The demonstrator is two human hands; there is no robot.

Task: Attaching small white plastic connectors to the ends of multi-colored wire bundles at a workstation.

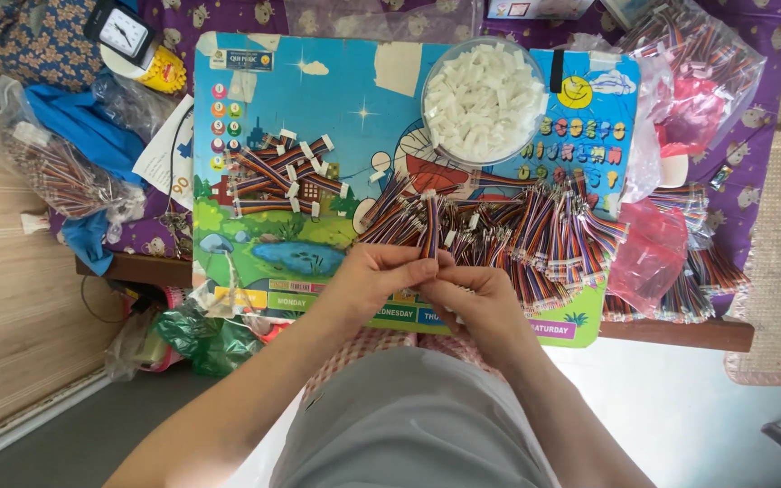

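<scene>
**Hand and Workpiece Status: Ribbon Cable Bench**

Left hand (pixel 374 276): fingers curled narrow, thumb and fingertips pinched on the lower end of a short multicoloured ribbon cable (pixel 430 226). Right hand (pixel 479 303): fingers bent inward and closed narrow, meeting the left hand at the same cable end; exact contact point of the right fingertips hidden, impossible to confirm.

Cable position: held roughly upright between both hands, just above the near edge of the colourful picture board (pixel 318 99), upper end overlapping the large heap of loose cables (pixel 544 239).

Surroundings:
- Heap of loose cables: spread across the right half of the board, directly beyond both hands.
- Small pile of cables with white connectors fitted (pixel 286 176): left centre of the board, well apart from the hands.
- Clear round tub of white connector housings (pixel 484 98): far side of the board, beyond the heap.
- Bagged cable bundles (pixel 698 63): right of the board, on the purple cloth (pixel 770 108).
- Further bag of cables (pixel 61 172): left of the board, beside blue fabric (pixel 83 126).
- Small clock (pixel 124 32): far left corner.
- Green plastic bag (pixel 210 339): below the table edge, left of the left forearm.
</scene>
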